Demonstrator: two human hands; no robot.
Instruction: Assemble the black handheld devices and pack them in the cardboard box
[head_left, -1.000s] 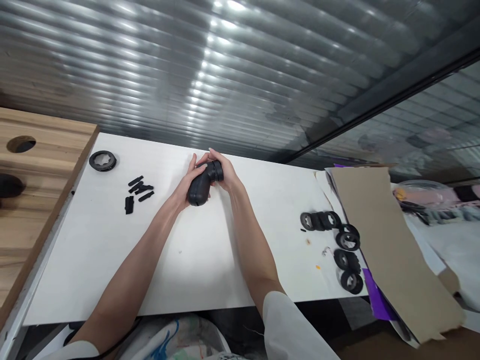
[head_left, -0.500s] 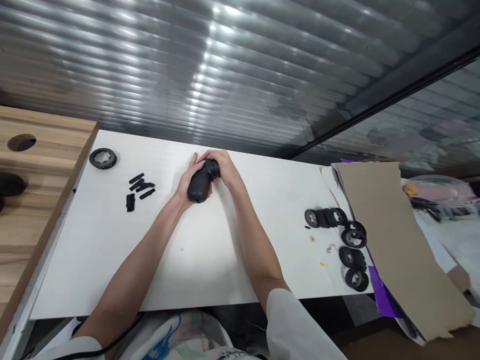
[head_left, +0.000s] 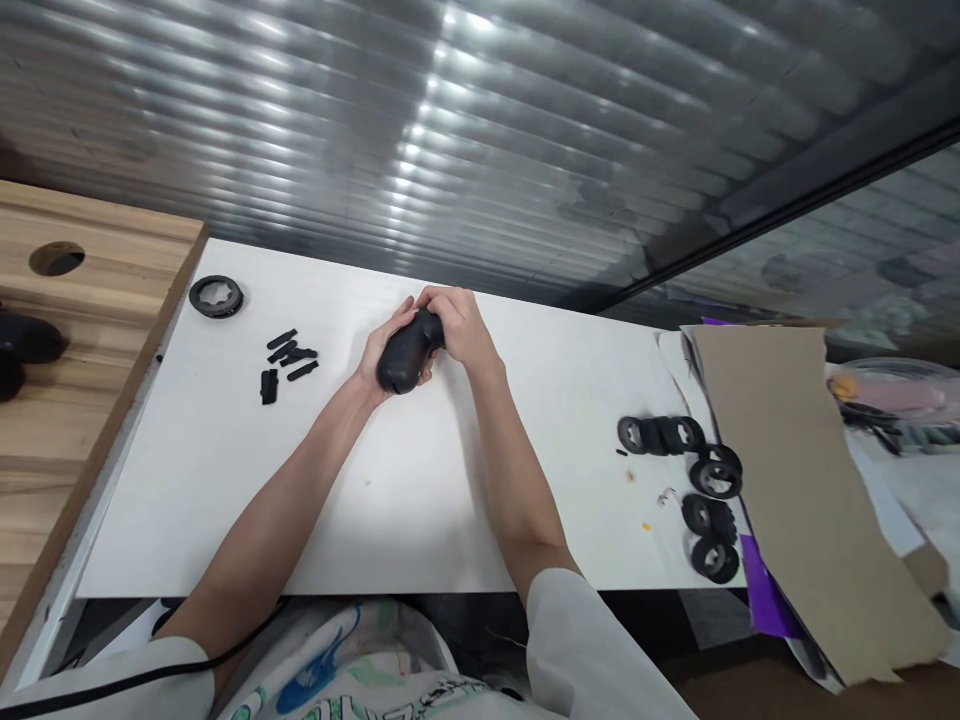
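Note:
Both hands hold a black, rounded, bent plastic housing (head_left: pixel 405 358) above the far middle of the white table. My left hand (head_left: pixel 377 352) wraps round its wide body from the left and below. At the narrower upper end, my right hand (head_left: pixel 459 322) grips with its fingers curled over the top. The far side of the housing is hidden by the fingers. Left of the hands lie several small black strips (head_left: pixel 298 356) and a short black block (head_left: pixel 269 386). A black ring (head_left: pixel 197 298) with a notched inner edge rests near the table's far left corner.
Several black rings (head_left: pixel 715 560) are grouped at the table's right end, by a brown cardboard sheet (head_left: pixel 795 480). A wooden board (head_left: pixel 105 330) with a round hole borders the left side, bearing another black part (head_left: pixel 30 338). Behind the table (head_left: pixel 420 540) rises a ribbed metallic wall (head_left: pixel 315 130).
The camera view has shifted slightly. The housing stays in both hands, and my right hand's fingers have moved a little over its upper end. The loose parts lie as before.

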